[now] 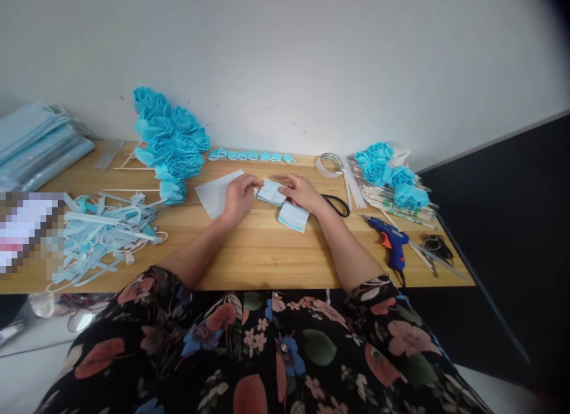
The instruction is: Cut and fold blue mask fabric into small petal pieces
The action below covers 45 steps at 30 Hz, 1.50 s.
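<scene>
Right hand (303, 193) appears pinched on a folded light-blue rectangle of thin fabric (269, 192), set well back from the front edge of the wooden table (249, 259); left hand (239, 198) meets its left end — firm grip or mere touch, cannot tell. Foreseeable faults: layers skewing if the right pinch slackens under a leftward pull — or the loose stack of pale-blue and white squares (294, 217), just beside, being dragged toward that edge by a low right wrist.
</scene>
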Tool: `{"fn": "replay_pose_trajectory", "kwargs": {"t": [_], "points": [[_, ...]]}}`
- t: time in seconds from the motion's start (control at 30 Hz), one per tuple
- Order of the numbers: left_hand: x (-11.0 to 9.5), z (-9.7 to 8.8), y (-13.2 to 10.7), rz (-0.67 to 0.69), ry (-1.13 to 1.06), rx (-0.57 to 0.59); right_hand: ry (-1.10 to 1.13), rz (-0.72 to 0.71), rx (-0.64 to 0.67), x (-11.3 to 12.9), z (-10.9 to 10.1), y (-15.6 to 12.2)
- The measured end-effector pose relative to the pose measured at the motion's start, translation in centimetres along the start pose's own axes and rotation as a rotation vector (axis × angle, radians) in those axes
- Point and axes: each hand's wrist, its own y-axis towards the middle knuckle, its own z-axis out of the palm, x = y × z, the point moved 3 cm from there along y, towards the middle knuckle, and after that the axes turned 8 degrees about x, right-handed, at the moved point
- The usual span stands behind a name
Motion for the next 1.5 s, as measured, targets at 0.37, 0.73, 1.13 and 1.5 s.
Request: {"fn": "replay_pose_trajectory", "kwargs": {"t": [0.37,0.73,1.13,1.5], "points": [[-0.3,2.5,-0.7,0.253,0.354,0.432,-0.338,-0.023,-0.103,1.1,-0.7,-1.0],[0.3,3.0,-0.7,0.252,0.392,0.444,-0.954,0.307,0.183,4.1,-1.5,-4.7],[-1.5,1.3,-0.3,-0.074,-0.422,0.287,-0.273,-0.092,-0.031,4.2,-2.0,-5.3],[-0.8,1.6,-0.2,-0.266,-0.749,0.224,0.047,-0.212,-0.176,3.4,-0.8,-1.1]]}}
